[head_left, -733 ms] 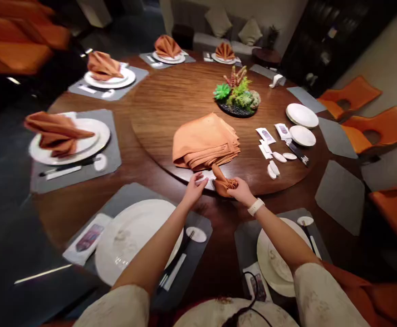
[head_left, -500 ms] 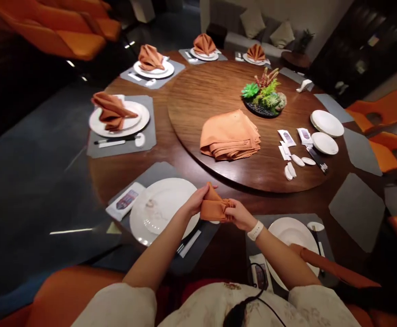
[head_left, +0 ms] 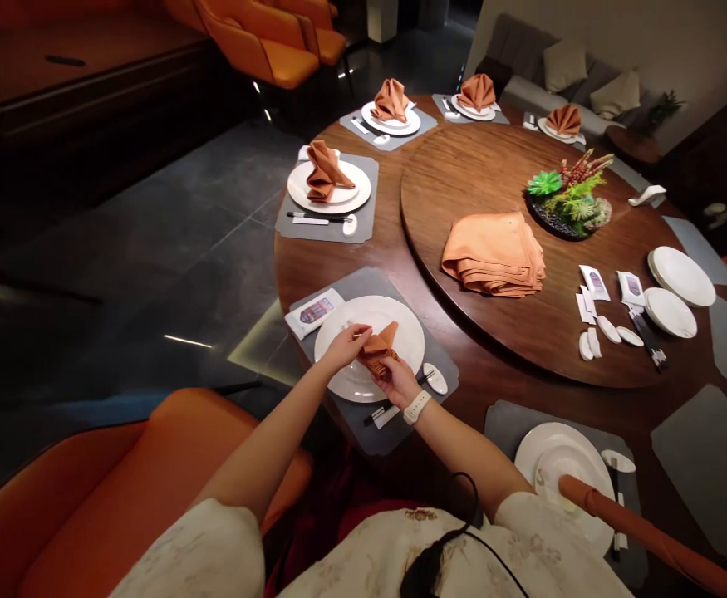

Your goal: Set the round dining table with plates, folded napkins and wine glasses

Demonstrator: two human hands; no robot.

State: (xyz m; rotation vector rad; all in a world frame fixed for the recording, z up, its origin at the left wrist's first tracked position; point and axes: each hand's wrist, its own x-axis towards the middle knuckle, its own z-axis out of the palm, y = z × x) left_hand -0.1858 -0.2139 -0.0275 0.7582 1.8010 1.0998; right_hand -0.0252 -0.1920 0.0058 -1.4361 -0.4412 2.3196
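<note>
An orange cloth napkin, folded with pointed tips, is held over a white plate. My left hand pinches its left side with thumb and fingers. My right hand closes round its pleated lower end. The plate rests on a grey placemat. A wrapped packet lies at its upper left, and a white spoon and dark chopsticks lie on the right side. Whether the napkin touches the plate, I cannot tell.
On the wooden turntable lie a stack of orange napkins, a plant arrangement and stacked white plates. A rolled orange napkin sticks out from the right-hand plate. An orange chair stands at lower left.
Both hands have brought the napkin left, over the plate. My right hand has moved to its pleated lower end. The view has swung left, so the table appears farther right.
</note>
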